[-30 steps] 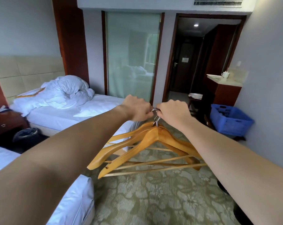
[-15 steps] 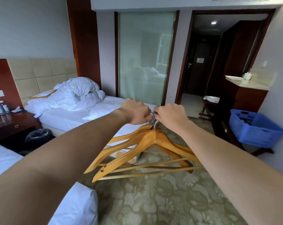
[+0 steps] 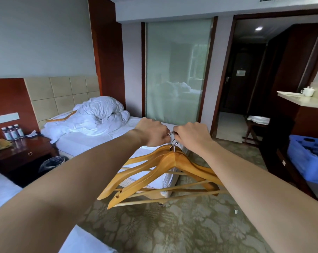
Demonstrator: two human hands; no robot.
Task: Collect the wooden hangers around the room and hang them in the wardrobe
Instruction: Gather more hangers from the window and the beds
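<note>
Hotel room, unmade bed [image 3: 103, 137] behind, your left hand [image 3: 151, 132] and right hand [image 3: 192, 136] — both grips closed on the hooks of wooden hangers [image 3: 165, 170] — above patterned carpet [image 3: 172, 225].

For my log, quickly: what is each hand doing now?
Left hand: closed on the hooks of the wooden hangers.
Right hand: closed on the same hooks.

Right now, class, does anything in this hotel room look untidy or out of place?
Yes. The white duvet lies crumpled in a heap at the head of the far bed, not spread flat. A small white scrap lies on the carpet. Both hands, left hand and right hand, grip the wooden hangers.
</note>
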